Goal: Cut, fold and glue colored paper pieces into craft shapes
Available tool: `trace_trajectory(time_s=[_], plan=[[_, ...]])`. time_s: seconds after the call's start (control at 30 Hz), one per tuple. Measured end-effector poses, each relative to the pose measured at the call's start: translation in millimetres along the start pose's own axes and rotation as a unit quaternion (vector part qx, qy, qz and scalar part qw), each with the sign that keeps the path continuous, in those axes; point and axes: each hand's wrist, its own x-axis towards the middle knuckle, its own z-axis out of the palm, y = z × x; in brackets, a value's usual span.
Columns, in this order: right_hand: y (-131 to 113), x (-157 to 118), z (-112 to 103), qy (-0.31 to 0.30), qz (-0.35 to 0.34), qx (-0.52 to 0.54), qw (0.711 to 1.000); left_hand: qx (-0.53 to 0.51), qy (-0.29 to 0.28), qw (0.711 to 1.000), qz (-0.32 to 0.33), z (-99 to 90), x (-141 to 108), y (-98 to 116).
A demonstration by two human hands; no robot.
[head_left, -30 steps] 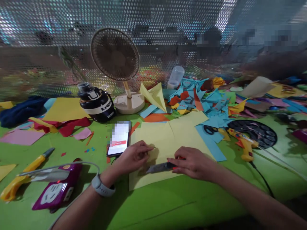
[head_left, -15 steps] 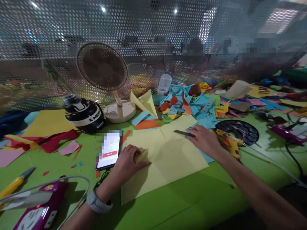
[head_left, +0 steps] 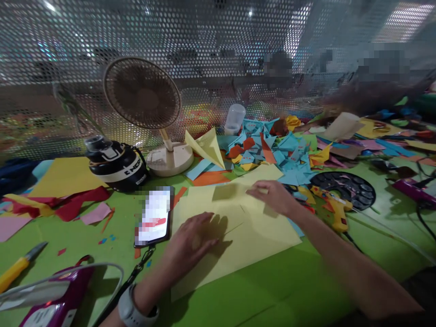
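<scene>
Pale yellow paper sheets [head_left: 252, 231] lie in the middle of the green table. Over their left part is my left hand [head_left: 192, 240], fingers spread and holding nothing, its shadow on the paper. My right hand [head_left: 274, 197] is closed in a pinch at the upper part, on a small shaded piece of yellow paper [head_left: 228, 192]; its outline is partly unclear. To the left, a lit phone [head_left: 158, 218] lies beside the sheets. A yellow glue gun [head_left: 335, 206] rests right of my right hand.
A fan [head_left: 170, 159] and a black bottle [head_left: 119, 168] stand at the back left. Blue and orange folded papers [head_left: 269, 145] are heaped behind the sheets. A black round tray [head_left: 364, 190] lies right. A yellow-handled knife [head_left: 15, 272] and purple device [head_left: 64, 290] lie left.
My left hand has opened and lifted off the paper. The black cutter is out of my right hand's fingers, which have moved left and now pinch paper. The view has shifted slightly.
</scene>
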Motion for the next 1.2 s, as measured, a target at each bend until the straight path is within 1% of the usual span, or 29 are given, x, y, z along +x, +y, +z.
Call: trace_trajectory(time_s=[0.03,0.1,0.13,0.2,0.23,0.27,0.3,0.33,0.37,0.4,0.47,0.5,0.53,0.6,0.67,0.73,0.77,0.83,0.87,0.9,0.97,1.0,1.03,1.07,1.1,1.13,1.17,1.2], plan=[[8.5,4.1,-6.9,0.065,0.035,-0.029,0.997,0.027,-0.011,0.999,0.022,3.3,-1.2,-0.9],[23.2,9.9,-16.9,0.151,0.085,-0.063,0.983,0.065,-0.026,0.996,0.061,9.4,-4.6,-1.2],[28.0,11.0,-18.7,0.194,0.093,-0.083,0.973,0.075,-0.037,0.994,0.074,11.6,-6.7,-0.6],[30.2,9.8,-13.4,0.265,0.063,-0.126,0.954,0.079,-0.053,0.991,0.094,13.9,-10.5,1.8],[27.7,8.0,-6.4,0.281,0.034,-0.138,0.949,0.077,-0.062,0.99,0.104,14.2,-11.9,3.3],[23.2,5.7,2.9,0.275,0.003,-0.137,0.952,0.075,-0.07,0.988,0.114,14.0,-12.7,4.8],[17.5,3.2,13.7,0.239,-0.014,-0.112,0.964,0.075,-0.081,0.986,0.126,13.7,-13.0,6.2],[11.4,0.8,24.9,0.176,-0.007,-0.071,0.982,0.076,-0.092,0.983,0.137,13.2,-12.9,7.6],[5.5,-1.2,35.5,0.113,0.016,-0.026,0.993,0.079,-0.103,0.981,0.145,12.7,-12.6,8.9],[0.5,-2.9,44.7,0.066,0.033,0.003,0.997,0.083,-0.113,0.979,0.151,12.1,-12.1,10.2],[-5.3,-5.0,56.6,0.01,0.059,0.056,0.997,0.089,-0.127,0.976,0.153,10.8,-11.2,12.9],[-6.0,-5.7,59.2,-0.003,0.072,0.09,0.993,0.09,-0.13,0.976,0.153,10.1,-11.1,14.3],[-5.5,-6.2,59.9,-0.008,0.089,0.131,0.987,0.087,-0.131,0.976,0.149,9.5,-11.3,15.6],[-2.5,-7.0,57.6,-0.018,0.13,0.223,0.966,0.072,-0.125,0.981,0.133,8.4,-12.2,17.2],[-0.2,-8.1,53.3,-0.027,0.152,0.286,0.946,0.04,-0.108,0.988,0.103,7.9,-13.4,17.2],[-1.9,-10.4,49.9,-0.049,0.154,0.332,0.929,-0.016,-0.068,0.996,0.056,7.5,-13.9,15.9],[-4.7,-12.3,49.0,-0.057,0.15,0.352,0.922,-0.048,-0.037,0.998,0.03,7.3,-13.7,15.2],[-13.7,-17.7,49.3,-0.062,0.137,0.385,0.911,-0.116,0.028,0.993,-0.021,6.5,-12.0,14.6],[-19.2,-21.1,50.4,-0.066,0.129,0.398,0.906,-0.156,0.048,0.986,-0.042,5.9,-10.8,15.2],[-24.8,-24.9,52.0,-0.077,0.119,0.407,0.902,-0.198,0.053,0.977,-0.059,5.2,-9.5,16.6],[-34.7,-32.5,55.5,-0.11,0.09,0.405,0.903,-0.271,0.028,0.959,-0.084,2.7,-7.4,21.6],[-38.3,-35.7,56.6,-0.119,0.069,0.394,0.909,-0.285,0.014,0.954,-0.089,0.3,-6.9,25.0],[-40.9,-38.1,56.9,-0.113,0.047,0.377,0.918,-0.277,0.015,0.957,-0.084,-3.2,-6.9,28.9],[-42.4,-39.8,56.1,-0.089,0.025,0.359,0.929,-0.245,0.036,0.967,-0.063,-7.9,-7.5,33.0],[-43.0,-40.6,54.3,-0.055,0.01,0.345,0.937,-0.194,0.068,0.978,-0.029,-13.6,-8.7,36.9],[-43.0,-40.8,51.6,-0.016,0.004,0.338,0.941,-0.124,0.131,0.983,0.023,-19.9,-10.2,40.3],[-42.7,-40.5,48.4,0.014,0.007,0.34,0.94,-0.058,0.179,0.978,0.092,-26.2,-11.9,42.8],[-42.3,-40.2,45.2,0.023,0.016,0.35,0.936,-0.001,0.223,0.964,0.142,-31.7,-13.6,44.0]])
